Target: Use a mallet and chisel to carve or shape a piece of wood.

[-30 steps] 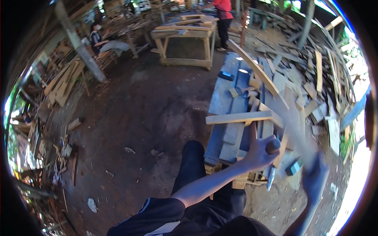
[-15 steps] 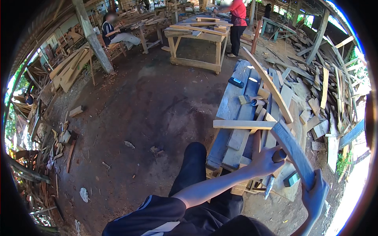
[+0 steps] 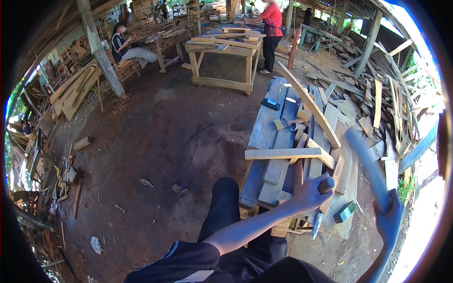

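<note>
My left hand (image 3: 309, 192) is closed around a dark round tool handle (image 3: 326, 185) above the wood at the near end of a plank-covered bench (image 3: 261, 129). My right hand (image 3: 388, 214) grips a long, flat grey wooden piece (image 3: 363, 158), blurred and held up to the right of the handle, apart from it. Near my left hand lie a pale crosswise batten (image 3: 278, 153) and a green-and-black box-like item (image 3: 344, 211). Farther along the bench are a brush (image 3: 279, 124), a small black object (image 3: 270, 104) and a long leaning strip (image 3: 309, 106). The tool's working end is hidden.
A wooden worktable (image 3: 222, 56) stands ahead with boards on it. A person in red (image 3: 272, 26) stands beside it; another person (image 3: 127, 49) sits at the left. Posts (image 3: 101, 61) and scrap timber (image 3: 373, 99) line both sides. Brown dirt floor (image 3: 155, 127) spreads left of the bench.
The grey piece in my right hand has swung: blurred at first, beside the handle half a second ago, now raised away to the right. My left hand stays on the handle.
</note>
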Demonstrator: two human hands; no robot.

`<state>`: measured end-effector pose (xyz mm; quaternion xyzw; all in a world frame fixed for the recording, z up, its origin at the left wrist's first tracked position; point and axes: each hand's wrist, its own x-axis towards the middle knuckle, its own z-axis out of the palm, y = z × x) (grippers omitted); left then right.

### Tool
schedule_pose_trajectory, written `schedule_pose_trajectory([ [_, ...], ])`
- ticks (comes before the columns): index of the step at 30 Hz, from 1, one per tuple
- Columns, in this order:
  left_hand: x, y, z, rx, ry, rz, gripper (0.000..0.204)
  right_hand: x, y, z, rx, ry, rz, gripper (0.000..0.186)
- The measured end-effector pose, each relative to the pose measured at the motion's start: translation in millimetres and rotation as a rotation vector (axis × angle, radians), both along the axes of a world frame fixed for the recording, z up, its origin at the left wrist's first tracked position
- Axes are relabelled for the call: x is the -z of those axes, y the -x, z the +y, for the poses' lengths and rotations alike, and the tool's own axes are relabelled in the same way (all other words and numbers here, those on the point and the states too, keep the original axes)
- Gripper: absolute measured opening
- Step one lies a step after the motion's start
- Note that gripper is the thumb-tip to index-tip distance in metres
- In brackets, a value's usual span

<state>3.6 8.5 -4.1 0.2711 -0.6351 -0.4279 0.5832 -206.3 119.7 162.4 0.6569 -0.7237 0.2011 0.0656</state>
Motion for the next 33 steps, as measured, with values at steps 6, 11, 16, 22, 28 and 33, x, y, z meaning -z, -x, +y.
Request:
schedule_pose_trajectory([
  [6,-14,6,6,0.104,-0.001,0.019,0.014,78,36,5,-0.16,0.617,-0.705,0.022],
  [11,3,-2,-1,0.017,0.006,0.019,0.013,32,-2,-4,-0.087,-0.065,0.005,0.025],
  [16,-5,2,3,0.061,-0.006,-0.014,0.018,36,92,11,-0.001,0.358,-1.1,0.032],
  [22,5,6,-11,0.009,0.004,-0.006,0.016,49,-14,-7,-0.13,-0.207,0.038,0.021],
  [28,-11,2,-4,0.032,-0.024,-0.009,0.014,64,93,20,0.001,0.483,0.187,0.071],
  [33,-5,12,-1,0.087,-0.056,-0.029,0.024,122,71,11,-0.108,0.333,-0.737,0.02],
])
